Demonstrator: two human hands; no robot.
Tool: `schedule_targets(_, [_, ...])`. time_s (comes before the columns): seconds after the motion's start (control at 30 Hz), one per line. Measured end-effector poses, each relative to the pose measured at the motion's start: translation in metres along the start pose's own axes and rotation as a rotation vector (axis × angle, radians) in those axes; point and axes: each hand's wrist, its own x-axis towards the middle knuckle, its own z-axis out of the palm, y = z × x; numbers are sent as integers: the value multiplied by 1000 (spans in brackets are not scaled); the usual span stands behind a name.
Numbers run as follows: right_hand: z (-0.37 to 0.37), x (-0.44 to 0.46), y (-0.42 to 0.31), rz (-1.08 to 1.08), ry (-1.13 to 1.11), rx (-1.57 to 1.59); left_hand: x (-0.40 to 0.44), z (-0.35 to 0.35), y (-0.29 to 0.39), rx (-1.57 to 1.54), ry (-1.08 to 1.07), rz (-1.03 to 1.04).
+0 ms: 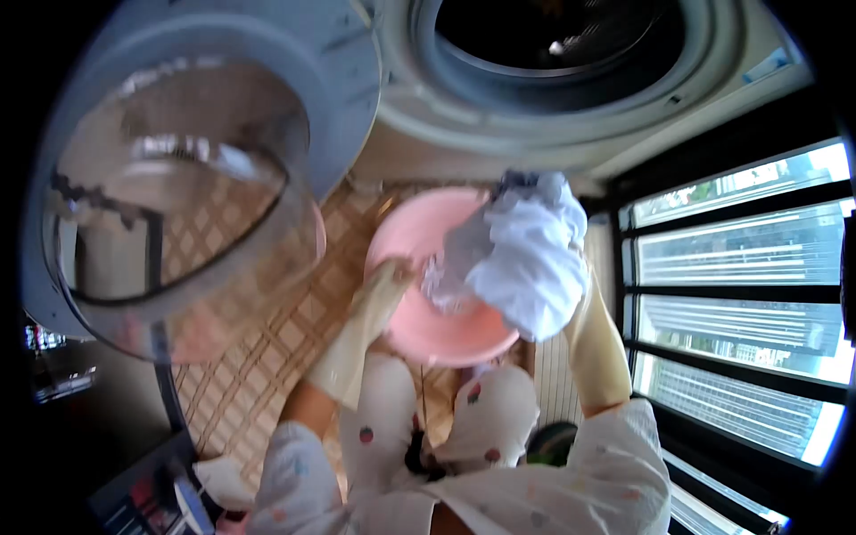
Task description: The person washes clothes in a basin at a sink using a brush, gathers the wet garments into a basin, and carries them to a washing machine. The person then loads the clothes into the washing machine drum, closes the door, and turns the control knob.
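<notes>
A bundle of light blue-white cloth, with a dark piece at its top, is held up over the right side of a pink basin. My right hand, in a cream glove, is at the bundle's right side, its fingers mostly hidden behind the cloth. My left hand, also in a cream glove, is over the basin's left part, blurred, its fingertips close to a greyish piece of cloth. Whether it grips anything is not clear.
An open front-loading washer drum is at the top. Its round glass door swings out at the left. A window with dark bars lies on the right. Patterned tiles cover the floor.
</notes>
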Motion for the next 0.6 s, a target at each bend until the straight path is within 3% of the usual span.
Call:
schedule_targets(0.03, [0, -3, -18, -26, 8, -24, -14, -13, 29, -26, -26, -64])
schedule_targets(0.07, [-1, -4, -37, -61, 14, -50, 2, -3, -12, -71, 6, 18])
schedule_targets(0.17, [6, 17, -103, -227, 14, -145, -9, -5, -28, -30, 92, 66])
schedule_targets(0.3, [36, 102, -187, -471, 28, -263, -26, -7, -23, -237, 117, -84])
schedule_targets(0.5, [89, 202, -235, -618, 108, -552, -28, -15, -33, -228, 204, -85])
schedule_targets(0.57, [99, 199, -239, -685, 117, -652, -11, 5, -92, -662, 197, 43])
schedule_targets(0.6, [103, 187, -239, -720, 93, -667, -16, -3, -77, -314, 265, -31])
